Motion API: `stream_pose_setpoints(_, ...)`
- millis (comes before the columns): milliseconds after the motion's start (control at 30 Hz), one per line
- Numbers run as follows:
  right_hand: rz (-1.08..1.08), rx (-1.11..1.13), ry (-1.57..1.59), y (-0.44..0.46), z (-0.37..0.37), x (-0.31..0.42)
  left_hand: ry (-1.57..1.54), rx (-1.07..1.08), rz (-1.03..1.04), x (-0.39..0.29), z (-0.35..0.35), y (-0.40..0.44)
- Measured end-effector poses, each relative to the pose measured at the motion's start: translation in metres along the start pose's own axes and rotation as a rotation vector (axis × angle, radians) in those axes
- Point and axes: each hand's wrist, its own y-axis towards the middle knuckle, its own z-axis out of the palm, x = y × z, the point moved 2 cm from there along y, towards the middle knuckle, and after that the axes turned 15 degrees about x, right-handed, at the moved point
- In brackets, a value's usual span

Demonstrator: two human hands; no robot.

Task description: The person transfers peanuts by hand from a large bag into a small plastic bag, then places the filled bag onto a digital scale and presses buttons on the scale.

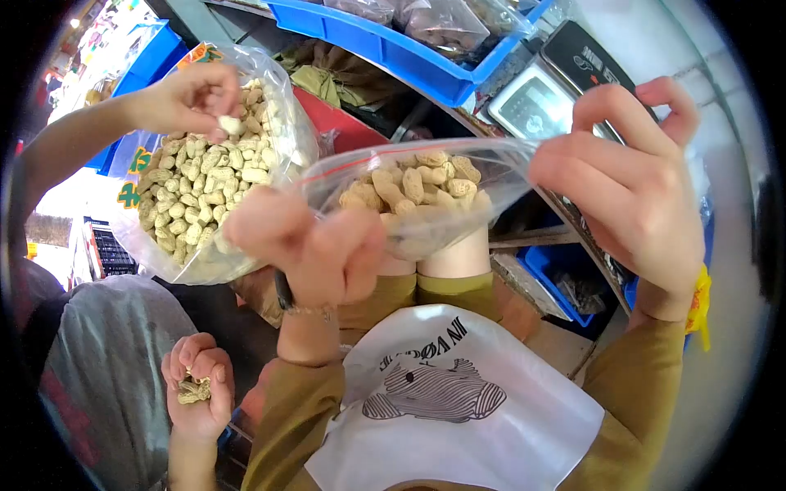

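Observation:
Between my two hands hangs a clear zip-lock bag (426, 225) partly filled with peanuts in their shells. A red line runs along its upper edge. My left hand (315, 245) is closed on the bag's left corner, a dark band and a thin bracelet at its wrist. The right corner is pinched by my right hand (626, 172), its outer fingers curled above. Beyond my left hand stands a large clear sack (286, 135) full of unshelled peanuts (201, 184). Whether the small bag's mouth is parted I cannot tell.
Another person's hand (192, 102) holds a peanut over the sack; that person's other hand (201, 380) cups peanut shells at lower left. A blue tray (385, 45) with bagged goods lies ahead. A digital scale (536, 102) is at upper right, a blue bin (565, 282) below it.

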Motion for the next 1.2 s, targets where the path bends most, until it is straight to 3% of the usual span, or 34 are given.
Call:
stream_pose_setpoints(167,0.015,-0.09,-0.056,0.011,0.016,-0.013,-0.079,-0.031,-0.037,0.018,0.009,0.013)
stream_pose_setpoints(500,0.019,-0.229,0.024,0.006,0.041,-0.02,-0.6,-0.109,-0.385,-0.005,0.058,-0.05)
stream_pose_setpoints(800,0.011,-0.232,0.045,-0.01,0.044,-0.001,-0.847,-0.018,-0.43,0.004,0.071,-0.036)
stream_pose_setpoints(967,-0.051,-0.16,0.266,0.005,0.037,0.019,-0.925,-0.02,-0.464,0.002,0.078,-0.037)
stream_pose_setpoints(1200,-0.258,-0.361,0.456,0.038,0.047,0.033,-0.911,-0.126,-0.339,0.01,0.088,-0.041)
